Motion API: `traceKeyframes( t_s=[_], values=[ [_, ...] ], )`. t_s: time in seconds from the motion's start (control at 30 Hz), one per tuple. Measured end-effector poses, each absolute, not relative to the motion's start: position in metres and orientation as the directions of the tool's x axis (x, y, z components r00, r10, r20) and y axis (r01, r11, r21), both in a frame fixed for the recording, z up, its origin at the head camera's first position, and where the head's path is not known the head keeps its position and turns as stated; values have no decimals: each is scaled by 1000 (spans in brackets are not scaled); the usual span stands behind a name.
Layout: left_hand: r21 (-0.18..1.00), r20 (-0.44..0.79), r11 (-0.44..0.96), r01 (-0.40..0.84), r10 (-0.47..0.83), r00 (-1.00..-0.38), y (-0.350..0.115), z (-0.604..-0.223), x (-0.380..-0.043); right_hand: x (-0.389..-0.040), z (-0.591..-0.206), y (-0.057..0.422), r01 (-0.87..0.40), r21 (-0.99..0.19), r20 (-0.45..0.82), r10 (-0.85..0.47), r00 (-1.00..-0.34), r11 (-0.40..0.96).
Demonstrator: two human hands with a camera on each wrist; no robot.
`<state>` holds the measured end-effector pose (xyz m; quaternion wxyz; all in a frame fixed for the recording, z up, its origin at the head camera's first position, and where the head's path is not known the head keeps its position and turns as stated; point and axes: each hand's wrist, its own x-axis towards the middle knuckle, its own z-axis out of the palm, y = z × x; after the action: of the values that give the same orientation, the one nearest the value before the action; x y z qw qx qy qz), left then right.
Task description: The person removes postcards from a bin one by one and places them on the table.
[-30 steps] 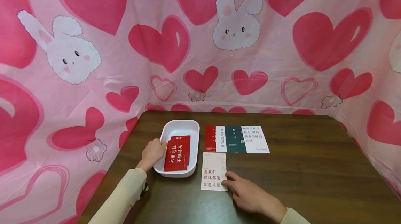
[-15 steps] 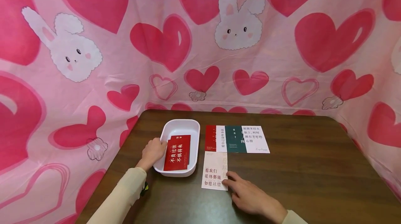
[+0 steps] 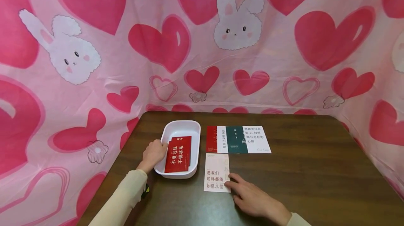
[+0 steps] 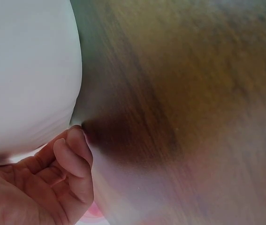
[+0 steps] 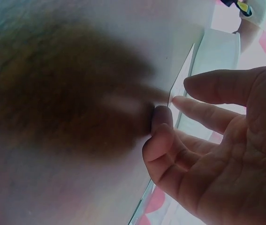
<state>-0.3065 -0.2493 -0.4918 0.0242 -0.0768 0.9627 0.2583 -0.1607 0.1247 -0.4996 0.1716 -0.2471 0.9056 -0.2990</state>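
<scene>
My left hand [image 3: 154, 154] grips the left rim of a white plastic tub [image 3: 196, 148], thumb over the edge; the left wrist view has its fingers [image 4: 72, 159] curled under the tub's side. Red cards [image 3: 178, 155] printed with white characters lie in the tub, partly over one another. A pale postcard [image 3: 216, 180] with red lettering lies flat to the tub's right. Fingertips of my right hand [image 3: 252, 196] rest on its right edge; in the right wrist view the thumb [image 5: 217, 86] stands apart from the fingers. The card's top edge meets the row of cards behind it.
Behind the pale postcard lies a row of overlapping cards: a red one [image 3: 211, 140], a white one, a dark green one [image 3: 235, 145] and a white one [image 3: 256, 141] at the right end. The brown wooden table [image 3: 315, 170] reaches a pink heart-print curtain [image 3: 202, 57].
The right fingertips have slid the pale postcard slightly right and up to the row, its left edge now nearly in line with the red card. The left hand and tub stay put.
</scene>
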Motion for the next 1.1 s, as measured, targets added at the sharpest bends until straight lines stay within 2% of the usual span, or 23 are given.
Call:
traceKeyframes(
  t_s=[1.1],
  values=[
    [498, -85, 855, -149, -122, -989, -251, -493, -306, -160, -499, 123, -353, -619, -163, -555, -816, 702]
  ],
)
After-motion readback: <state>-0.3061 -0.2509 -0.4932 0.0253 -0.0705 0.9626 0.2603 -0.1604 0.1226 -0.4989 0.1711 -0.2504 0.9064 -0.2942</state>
